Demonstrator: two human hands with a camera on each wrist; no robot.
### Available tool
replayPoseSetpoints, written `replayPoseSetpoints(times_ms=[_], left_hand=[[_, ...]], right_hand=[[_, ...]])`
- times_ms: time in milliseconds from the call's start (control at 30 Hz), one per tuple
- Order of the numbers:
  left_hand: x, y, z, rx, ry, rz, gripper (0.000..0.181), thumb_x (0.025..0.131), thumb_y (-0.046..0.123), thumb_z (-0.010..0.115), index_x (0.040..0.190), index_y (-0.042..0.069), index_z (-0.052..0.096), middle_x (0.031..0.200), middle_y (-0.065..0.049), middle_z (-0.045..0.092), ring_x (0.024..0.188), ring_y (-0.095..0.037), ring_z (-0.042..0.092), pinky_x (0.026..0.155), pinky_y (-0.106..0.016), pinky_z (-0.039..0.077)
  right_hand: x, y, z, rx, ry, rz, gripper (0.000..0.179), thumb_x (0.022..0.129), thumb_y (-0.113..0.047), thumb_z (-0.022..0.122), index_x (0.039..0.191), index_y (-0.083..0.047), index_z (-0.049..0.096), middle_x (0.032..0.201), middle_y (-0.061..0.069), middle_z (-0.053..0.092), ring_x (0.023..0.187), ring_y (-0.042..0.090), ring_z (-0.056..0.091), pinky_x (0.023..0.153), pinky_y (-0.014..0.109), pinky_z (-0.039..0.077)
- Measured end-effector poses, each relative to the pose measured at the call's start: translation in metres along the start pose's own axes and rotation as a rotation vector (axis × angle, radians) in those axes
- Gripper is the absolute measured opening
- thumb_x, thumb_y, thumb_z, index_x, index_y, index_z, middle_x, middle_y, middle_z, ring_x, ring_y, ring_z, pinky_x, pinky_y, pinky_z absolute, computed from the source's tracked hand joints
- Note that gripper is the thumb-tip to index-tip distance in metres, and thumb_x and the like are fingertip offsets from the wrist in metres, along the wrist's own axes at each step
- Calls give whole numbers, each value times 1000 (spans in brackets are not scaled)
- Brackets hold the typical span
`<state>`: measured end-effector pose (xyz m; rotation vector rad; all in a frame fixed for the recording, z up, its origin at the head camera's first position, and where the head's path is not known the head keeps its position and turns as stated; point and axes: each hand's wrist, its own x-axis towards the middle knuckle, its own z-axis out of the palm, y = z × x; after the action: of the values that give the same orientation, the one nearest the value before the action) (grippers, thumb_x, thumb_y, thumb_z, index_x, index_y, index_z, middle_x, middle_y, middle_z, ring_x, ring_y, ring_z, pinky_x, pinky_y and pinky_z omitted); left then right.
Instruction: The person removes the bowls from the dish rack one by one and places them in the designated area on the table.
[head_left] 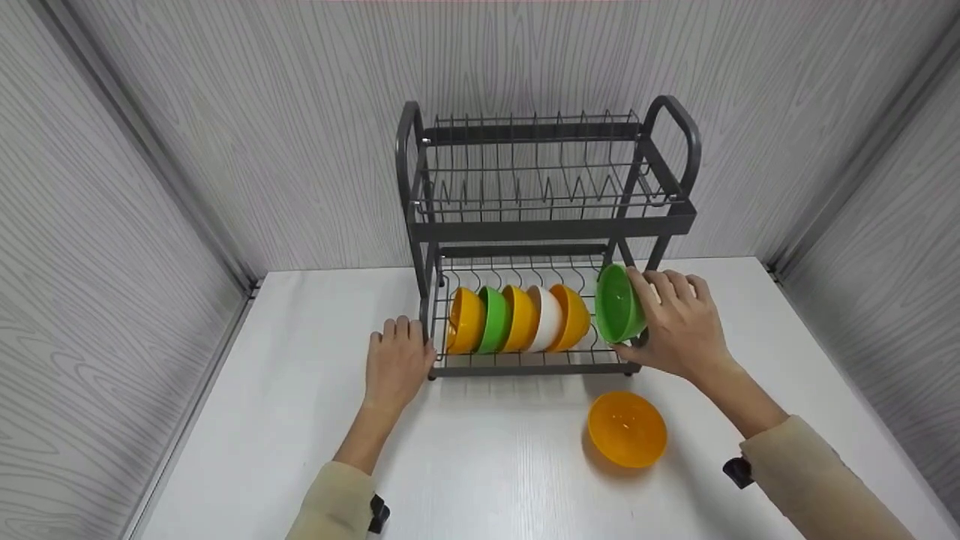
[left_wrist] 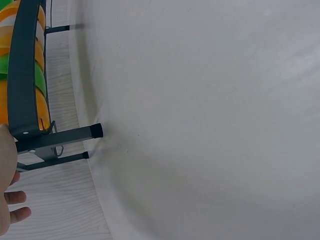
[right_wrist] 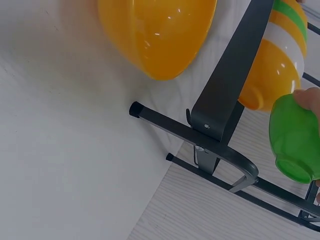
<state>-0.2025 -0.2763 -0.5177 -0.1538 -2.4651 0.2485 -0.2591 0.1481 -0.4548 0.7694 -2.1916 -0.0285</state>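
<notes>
While left hand (head_left: 397, 364) holds rack (head_left: 547, 229), right hand (head_left: 682, 330) grips plain green bowl (head_left: 618, 304).

no readable text, no legible labels, brands, numbers or signs

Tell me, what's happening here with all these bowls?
A person is handling bowls at a two-level dish rack. The right hand holds a green bowl tipped on its side, near the right end of the lower shelf. A row of orange, green and white bowls already stands there on edge. The left hand is at the rack's left front side. Another orange bowl sits open side up on the table in front.
</notes>
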Motion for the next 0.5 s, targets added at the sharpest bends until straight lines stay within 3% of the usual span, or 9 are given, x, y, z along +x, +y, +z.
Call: replayPoseSetpoints(times_ms=[500], left_hand=[[0,0,1,-32,3,-6,33,96,32,73,100,1,61,89,-14,65,79,-29,62,63,-38,50]], right_hand=[[-12,-7,-10,40,14,34,118,54,-73,89,144,-4,56,116,20,70,105,41,65,88,55,53]])
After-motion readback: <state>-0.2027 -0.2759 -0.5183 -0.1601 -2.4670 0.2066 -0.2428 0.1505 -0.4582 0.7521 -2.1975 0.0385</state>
